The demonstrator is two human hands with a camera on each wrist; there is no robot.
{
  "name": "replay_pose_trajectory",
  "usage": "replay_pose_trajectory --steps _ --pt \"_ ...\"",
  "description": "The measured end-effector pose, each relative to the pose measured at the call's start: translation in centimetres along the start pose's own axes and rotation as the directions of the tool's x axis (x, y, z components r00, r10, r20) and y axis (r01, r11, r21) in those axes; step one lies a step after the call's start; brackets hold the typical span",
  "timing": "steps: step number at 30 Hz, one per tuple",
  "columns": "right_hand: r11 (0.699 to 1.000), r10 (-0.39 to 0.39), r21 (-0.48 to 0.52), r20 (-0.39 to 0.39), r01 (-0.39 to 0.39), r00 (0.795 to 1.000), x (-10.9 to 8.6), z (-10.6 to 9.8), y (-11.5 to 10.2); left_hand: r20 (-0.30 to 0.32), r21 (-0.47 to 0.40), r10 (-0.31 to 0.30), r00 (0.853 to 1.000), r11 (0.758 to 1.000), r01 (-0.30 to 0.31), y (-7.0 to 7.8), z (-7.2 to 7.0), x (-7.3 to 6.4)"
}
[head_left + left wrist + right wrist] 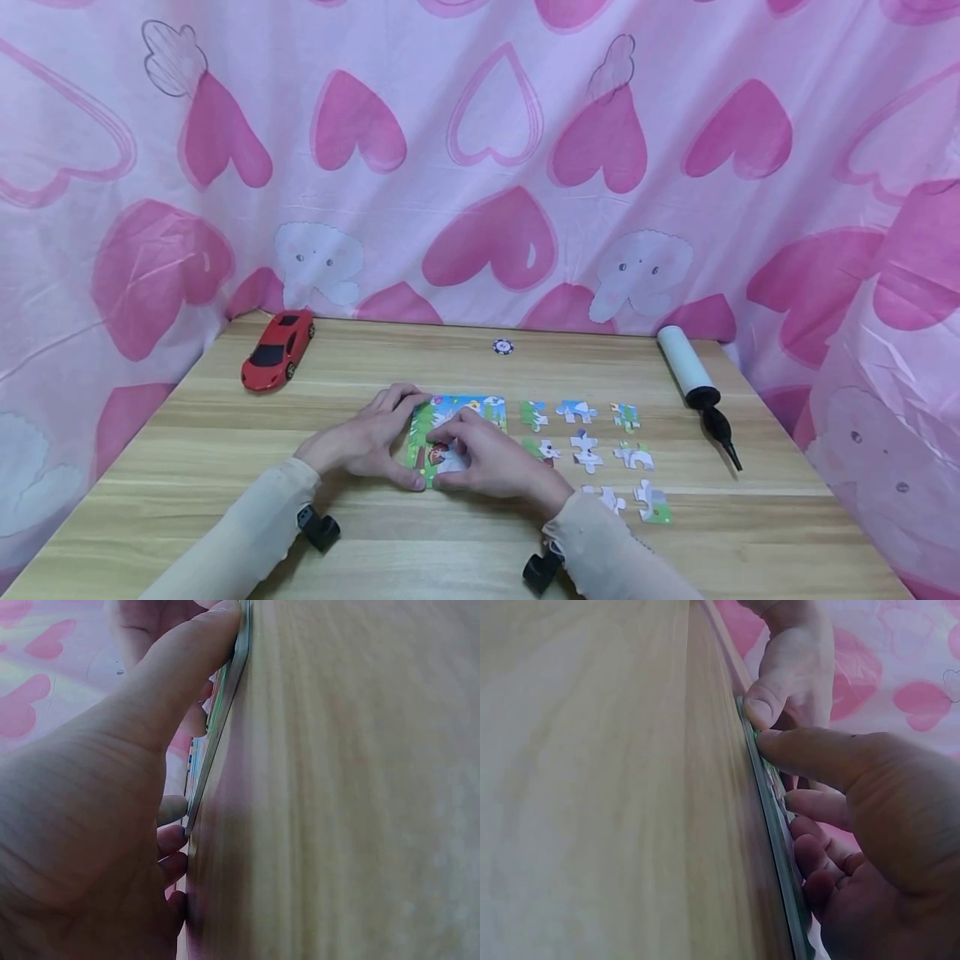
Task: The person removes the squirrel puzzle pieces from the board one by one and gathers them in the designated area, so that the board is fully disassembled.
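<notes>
In the head view, a colourful jigsaw puzzle in a flat board [450, 406] lies mid-table, partly covered by both hands. My left hand [371, 442] spans its left side, fingers at the far corner and thumb at the near edge. The left wrist view has that thumb [199, 637] pressed against the board's edge [217, 735]. Over the middle of the picture is my right hand [487, 458], fingers bent onto the surface. Its thumb [802, 754] sits by the near edge in the right wrist view; whether a piece is pinched there I cannot tell.
Several loose jigsaw pieces [577, 411] lie in rows right of the board. A red toy car [277, 350] stands back left, a round poker chip [503, 347] lies at the back. At right is a white hand pump [686, 362] with a black nozzle. A heart-print curtain [487, 237] hangs behind.
</notes>
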State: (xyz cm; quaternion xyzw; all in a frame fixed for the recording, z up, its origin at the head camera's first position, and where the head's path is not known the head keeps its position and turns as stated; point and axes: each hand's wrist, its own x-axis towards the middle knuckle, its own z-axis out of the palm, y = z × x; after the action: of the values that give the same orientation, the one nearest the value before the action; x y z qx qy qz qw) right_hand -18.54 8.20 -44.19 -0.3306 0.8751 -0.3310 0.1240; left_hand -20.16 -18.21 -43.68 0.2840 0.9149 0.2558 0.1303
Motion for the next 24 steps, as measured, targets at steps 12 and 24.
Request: replay_pose_trajectory --steps 12,24 --pt "1.0 -0.002 0.031 -0.028 0.003 1.0 0.19 0.23 -0.12 -0.005 0.006 0.014 1.0 1.0 -0.014 -0.06 0.03 0.07" --pt "0.999 0.015 0.034 -0.026 -0.014 1.0 0.48 0.26 -0.25 -0.003 -0.002 0.019 1.0 1.0 -0.019 -0.09 0.07 0.06"
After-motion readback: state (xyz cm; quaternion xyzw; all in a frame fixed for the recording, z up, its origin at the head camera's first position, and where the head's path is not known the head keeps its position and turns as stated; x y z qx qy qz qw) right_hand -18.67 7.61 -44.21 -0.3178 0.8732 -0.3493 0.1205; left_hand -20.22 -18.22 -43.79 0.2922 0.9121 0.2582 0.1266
